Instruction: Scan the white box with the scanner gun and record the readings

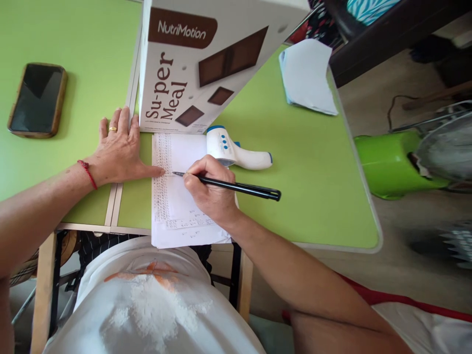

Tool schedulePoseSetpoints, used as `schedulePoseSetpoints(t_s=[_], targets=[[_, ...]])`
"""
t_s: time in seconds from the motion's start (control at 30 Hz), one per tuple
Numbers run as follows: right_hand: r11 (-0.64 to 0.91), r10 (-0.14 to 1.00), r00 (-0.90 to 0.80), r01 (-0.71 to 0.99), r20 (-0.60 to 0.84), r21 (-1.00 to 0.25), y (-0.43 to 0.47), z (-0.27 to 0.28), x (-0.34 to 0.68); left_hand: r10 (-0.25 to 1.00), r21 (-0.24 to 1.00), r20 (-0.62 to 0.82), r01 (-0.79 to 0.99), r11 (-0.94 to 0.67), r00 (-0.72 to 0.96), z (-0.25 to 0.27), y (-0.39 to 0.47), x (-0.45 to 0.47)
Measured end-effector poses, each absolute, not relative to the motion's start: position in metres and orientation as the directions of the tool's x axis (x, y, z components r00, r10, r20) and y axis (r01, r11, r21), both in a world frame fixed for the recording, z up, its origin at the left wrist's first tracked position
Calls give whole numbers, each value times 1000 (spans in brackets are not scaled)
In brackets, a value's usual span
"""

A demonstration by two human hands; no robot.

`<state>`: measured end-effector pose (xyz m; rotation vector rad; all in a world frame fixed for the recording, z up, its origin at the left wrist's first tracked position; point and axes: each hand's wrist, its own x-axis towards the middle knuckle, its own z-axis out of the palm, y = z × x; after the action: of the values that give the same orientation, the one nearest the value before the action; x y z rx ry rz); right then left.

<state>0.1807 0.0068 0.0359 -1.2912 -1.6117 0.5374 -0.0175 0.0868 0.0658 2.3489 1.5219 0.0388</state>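
Observation:
My right hand (216,189) grips a black pen (243,188), its tip close to the written lines on a sheet of paper (184,152). Rows of small handwriting cover the left side of the sheet, with a few more marks near its bottom. My left hand (120,147) lies flat with fingers spread on the green table, and its thumb rests on the sheet's left edge. Just beyond my right hand lies a white and blue infrared thermometer (245,155), partly on the paper. A tall white "Su-per Meal" box (177,64) stands at the paper's far edge.
A phone in a brown case (37,101) lies at the left of the green table (295,206). Folded white paper (308,73) sits near the table's right edge. A green bin (387,164) and a fan-like round grille (448,142) are on the floor side at right.

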Motion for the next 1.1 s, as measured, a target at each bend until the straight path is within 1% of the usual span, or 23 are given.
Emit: schedulePoseSetpoints(t_s=[0.33, 0.47, 0.57, 0.67, 0.73, 0.8, 0.83, 0.93, 1.0, 1.1], targets=[[352, 906, 31, 499, 422, -792, 6, 35, 180, 890, 319, -149, 873, -369, 430, 65, 87, -18], [344, 912, 16, 513, 410, -786, 6, 35, 180, 883, 351, -146, 858, -375, 446, 64, 88, -19], [360, 908, 1, 510, 418, -782, 6, 34, 182, 886, 340, -152, 864, -370, 439, 65, 88, -18], [391, 881, 37, 500, 471, -773, 6, 33, 183, 889, 313, -166, 878, -363, 427, 67, 88, -18], [415, 847, 78, 521, 526, -746, 6, 35, 184, 888, 306, -173, 880, -364, 427, 67, 87, -17], [438, 806, 84, 579, 585, -687, 6, 39, 186, 886, 306, -173, 879, -367, 430, 66, 87, -17], [452, 789, 58, 618, 611, -643, 6, 42, 187, 886, 308, -168, 877, -368, 431, 66, 86, -18], [515, 761, -132, 720, 636, -466, 1, 56, 194, 891, 341, -132, 864, -371, 435, 64, 86, -20], [530, 764, -275, 783, 584, -325, -4, 66, 203, 896, 389, -98, 845, -367, 434, 65, 89, -22], [509, 794, -420, 854, 440, -103, -14, 72, 220, 914, 497, -26, 799, -339, 404, 70, 98, -24]])
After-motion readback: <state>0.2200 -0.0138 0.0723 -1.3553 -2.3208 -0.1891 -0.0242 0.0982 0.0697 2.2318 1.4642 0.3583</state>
